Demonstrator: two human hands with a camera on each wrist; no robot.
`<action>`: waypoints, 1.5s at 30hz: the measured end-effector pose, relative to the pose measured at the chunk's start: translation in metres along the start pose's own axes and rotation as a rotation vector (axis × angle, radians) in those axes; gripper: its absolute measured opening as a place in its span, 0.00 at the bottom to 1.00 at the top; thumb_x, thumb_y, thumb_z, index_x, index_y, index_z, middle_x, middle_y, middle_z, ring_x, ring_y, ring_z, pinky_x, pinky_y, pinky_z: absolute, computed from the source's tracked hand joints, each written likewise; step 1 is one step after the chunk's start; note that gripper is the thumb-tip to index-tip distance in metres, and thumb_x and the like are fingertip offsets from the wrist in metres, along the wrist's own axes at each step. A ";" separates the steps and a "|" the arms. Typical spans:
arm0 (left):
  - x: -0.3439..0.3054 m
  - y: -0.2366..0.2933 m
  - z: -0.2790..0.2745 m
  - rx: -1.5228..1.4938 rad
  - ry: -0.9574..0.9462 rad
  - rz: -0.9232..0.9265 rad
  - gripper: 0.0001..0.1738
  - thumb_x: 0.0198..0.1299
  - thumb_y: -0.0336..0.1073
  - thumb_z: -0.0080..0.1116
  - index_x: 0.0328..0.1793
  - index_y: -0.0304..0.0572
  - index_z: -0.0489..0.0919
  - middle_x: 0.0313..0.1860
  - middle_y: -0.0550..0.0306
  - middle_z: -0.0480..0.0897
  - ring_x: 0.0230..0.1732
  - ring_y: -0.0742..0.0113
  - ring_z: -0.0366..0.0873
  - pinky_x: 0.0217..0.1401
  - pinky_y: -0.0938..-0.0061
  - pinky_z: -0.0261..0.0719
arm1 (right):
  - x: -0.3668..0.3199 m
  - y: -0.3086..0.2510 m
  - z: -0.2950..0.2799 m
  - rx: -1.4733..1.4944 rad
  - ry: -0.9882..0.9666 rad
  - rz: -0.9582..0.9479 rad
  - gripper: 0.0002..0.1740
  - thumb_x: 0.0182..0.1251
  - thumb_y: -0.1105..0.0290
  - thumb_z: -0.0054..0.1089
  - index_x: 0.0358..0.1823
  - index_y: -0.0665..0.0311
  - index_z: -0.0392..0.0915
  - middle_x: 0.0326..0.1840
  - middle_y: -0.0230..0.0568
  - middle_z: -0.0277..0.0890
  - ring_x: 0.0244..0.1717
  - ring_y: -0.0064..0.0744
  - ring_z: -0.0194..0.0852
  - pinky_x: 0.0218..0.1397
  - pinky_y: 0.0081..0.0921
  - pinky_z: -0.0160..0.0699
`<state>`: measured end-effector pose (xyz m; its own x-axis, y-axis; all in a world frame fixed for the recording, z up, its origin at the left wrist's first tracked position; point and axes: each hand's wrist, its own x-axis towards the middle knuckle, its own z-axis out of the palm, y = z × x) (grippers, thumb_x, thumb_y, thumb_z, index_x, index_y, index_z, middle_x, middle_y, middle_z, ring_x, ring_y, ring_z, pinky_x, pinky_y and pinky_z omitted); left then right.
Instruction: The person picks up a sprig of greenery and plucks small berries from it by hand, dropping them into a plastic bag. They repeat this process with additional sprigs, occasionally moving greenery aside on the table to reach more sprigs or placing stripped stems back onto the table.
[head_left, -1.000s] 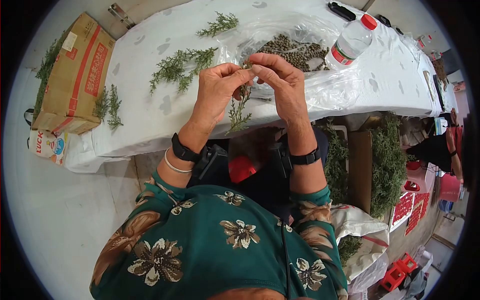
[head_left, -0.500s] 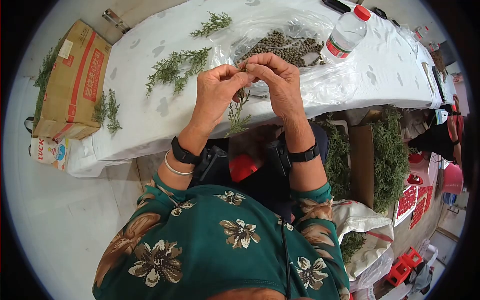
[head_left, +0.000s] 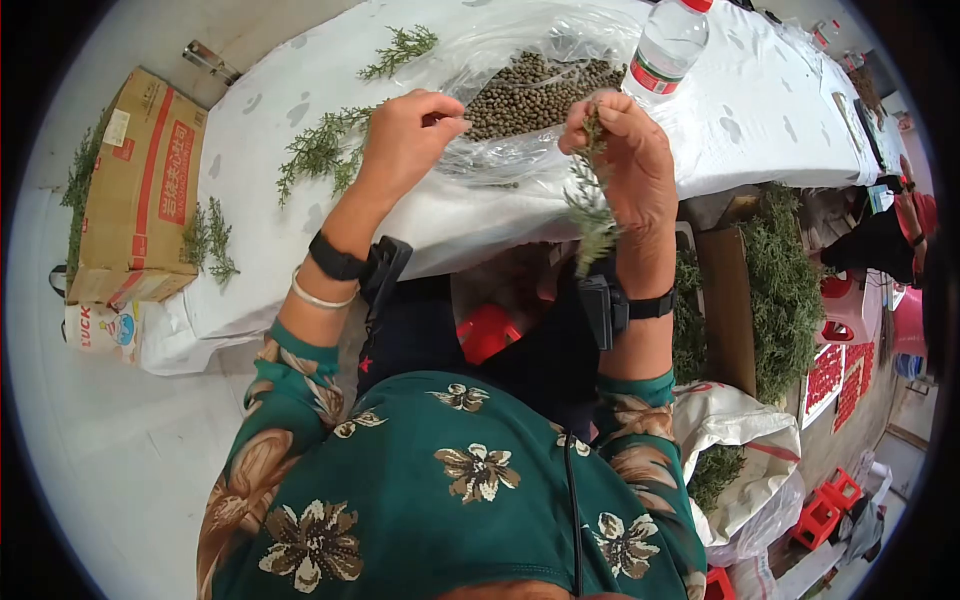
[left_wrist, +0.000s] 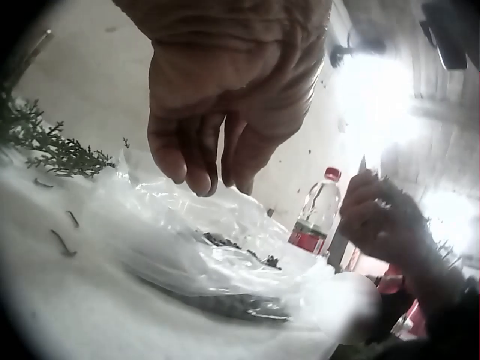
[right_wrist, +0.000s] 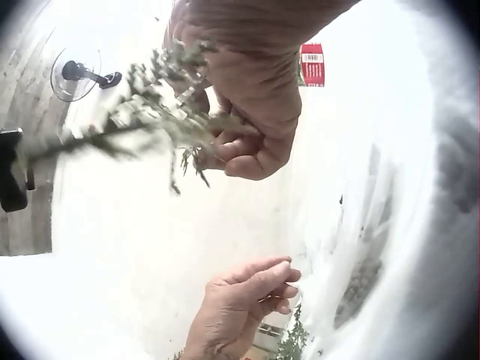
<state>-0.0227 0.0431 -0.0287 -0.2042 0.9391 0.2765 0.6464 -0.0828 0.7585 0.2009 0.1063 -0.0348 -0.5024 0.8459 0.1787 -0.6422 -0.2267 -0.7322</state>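
A green evergreen sprig (head_left: 592, 200) with scaly leaves hangs from my right hand (head_left: 632, 150), pinched near its top between thumb and fingers. The same sprig (right_wrist: 161, 112) looks blurred in the right wrist view. My left hand (head_left: 408, 140) is apart from it, over the near left side of a clear plastic bag (head_left: 480, 160). In the left wrist view the fingers of the left hand (left_wrist: 225, 112) bend loosely downward, and nothing shows between them. Small round brown pellets (head_left: 530, 95) lie in the bag on the white-covered table (head_left: 270, 150), between and beyond both hands.
More sprigs (head_left: 325, 150) lie on the table to the left, by a cardboard box (head_left: 140, 180). A red-capped water bottle (head_left: 668, 45) stands behind the right hand. At the lower right are a carton of greenery (head_left: 785, 300) and a white sack (head_left: 735, 430).
My hands were together at the sprig and have now parted. The left hand moved left, off the sprig; the right hand moved right with the sprig.
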 end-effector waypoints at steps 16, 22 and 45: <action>0.033 -0.039 0.033 0.467 -0.119 0.265 0.10 0.48 0.27 0.53 0.38 0.38 0.81 0.33 0.48 0.78 0.35 0.53 0.77 0.41 0.66 0.74 | -0.021 -0.014 -0.014 -0.028 0.155 -0.037 0.05 0.59 0.75 0.52 0.34 0.70 0.74 0.30 0.43 0.75 0.31 0.27 0.74 0.33 0.22 0.74; 0.028 -0.033 0.034 0.384 -0.181 0.173 0.11 0.49 0.27 0.49 0.36 0.40 0.82 0.36 0.49 0.79 0.39 0.50 0.77 0.44 0.62 0.74 | -0.019 -0.010 -0.008 -0.099 0.154 -0.034 0.06 0.60 0.74 0.52 0.34 0.70 0.73 0.30 0.43 0.74 0.30 0.27 0.71 0.34 0.22 0.71; 0.019 0.001 0.022 0.078 0.104 0.188 0.06 0.49 0.30 0.60 0.34 0.39 0.82 0.27 0.55 0.80 0.25 0.66 0.78 0.31 0.74 0.76 | -0.012 0.008 0.000 -0.254 0.097 -0.036 0.05 0.60 0.75 0.52 0.35 0.69 0.74 0.29 0.39 0.75 0.29 0.24 0.72 0.34 0.20 0.71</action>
<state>-0.0098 0.0681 -0.0355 -0.1463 0.8698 0.4712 0.7345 -0.2236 0.6407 0.2013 0.0943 -0.0425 -0.4166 0.8962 0.1528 -0.4869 -0.0780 -0.8700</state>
